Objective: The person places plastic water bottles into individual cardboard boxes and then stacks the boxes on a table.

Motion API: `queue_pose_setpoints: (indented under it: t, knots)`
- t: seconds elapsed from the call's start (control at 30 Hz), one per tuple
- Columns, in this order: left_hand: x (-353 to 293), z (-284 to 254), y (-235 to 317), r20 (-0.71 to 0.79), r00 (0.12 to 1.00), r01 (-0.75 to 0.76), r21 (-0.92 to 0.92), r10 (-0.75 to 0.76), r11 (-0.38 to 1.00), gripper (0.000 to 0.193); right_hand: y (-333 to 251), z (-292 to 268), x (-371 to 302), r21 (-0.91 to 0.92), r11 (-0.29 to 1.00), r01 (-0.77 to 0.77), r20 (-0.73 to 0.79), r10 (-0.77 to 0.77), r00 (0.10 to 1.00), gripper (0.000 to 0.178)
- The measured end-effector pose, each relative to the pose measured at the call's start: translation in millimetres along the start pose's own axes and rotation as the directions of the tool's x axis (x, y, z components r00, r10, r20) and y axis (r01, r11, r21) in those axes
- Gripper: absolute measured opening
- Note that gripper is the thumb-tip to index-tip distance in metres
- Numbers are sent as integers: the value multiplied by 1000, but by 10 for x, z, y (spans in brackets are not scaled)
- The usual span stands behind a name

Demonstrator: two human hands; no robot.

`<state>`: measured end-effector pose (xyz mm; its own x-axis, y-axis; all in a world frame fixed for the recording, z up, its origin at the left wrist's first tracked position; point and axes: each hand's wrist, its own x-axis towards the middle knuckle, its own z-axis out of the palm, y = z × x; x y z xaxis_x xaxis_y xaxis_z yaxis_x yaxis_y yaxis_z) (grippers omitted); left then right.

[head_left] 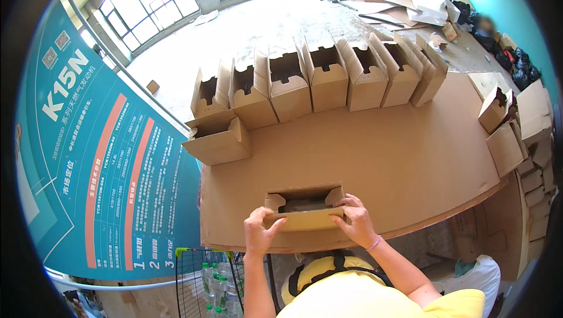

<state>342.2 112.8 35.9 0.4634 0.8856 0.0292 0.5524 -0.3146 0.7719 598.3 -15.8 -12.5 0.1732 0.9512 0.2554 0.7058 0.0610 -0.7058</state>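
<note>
An open-topped brown cardboard box (306, 222) stands near the front edge of the cardboard-covered table (375, 160). My left hand (261, 230) grips its left end, thumb on the near wall and fingers round the corner. At the right end my right hand (354, 222) holds it the same way, thumb on the near wall and fingers over the edge. The inside of the box is dark, with an inner flap partly showing. Beyond it, at the table's left edge, another open box (220, 145) sits apart from my hands.
Several open boxes (290, 96) stand in a curved row along the table's far side. More cardboard boxes (504, 148) are stacked at the right. A teal banner (111, 171) rises at the left. Below the table is a wire basket with plastic bottles (214, 286).
</note>
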Motion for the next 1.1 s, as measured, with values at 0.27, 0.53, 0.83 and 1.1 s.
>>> queue_pose_setpoints:
  t: [0.27, 0.53, 0.83, 1.1]
  knots:
    - [283, -142, 199, 192, 928, -372, 453, 318, 810, 82, -396, -15, 106, -222, 969, -107, -286, 41, 957, 88]
    - [297, -215, -14, 475, 817, -483, 258, 326, 837, 97, -225, 120, -158, 47, 965, -256, 61, 253, 965, 112]
    - [337, -479, -247, 460, 846, -462, 380, 270, 801, 99, -68, 485, 169, 12, 922, -386, 347, 358, 867, 122]
    - [685, -1551, -1065, 323, 932, -313, 497, 162, 810, 101, -381, 1834, 1194, -23, 985, -172, 331, 170, 928, 121]
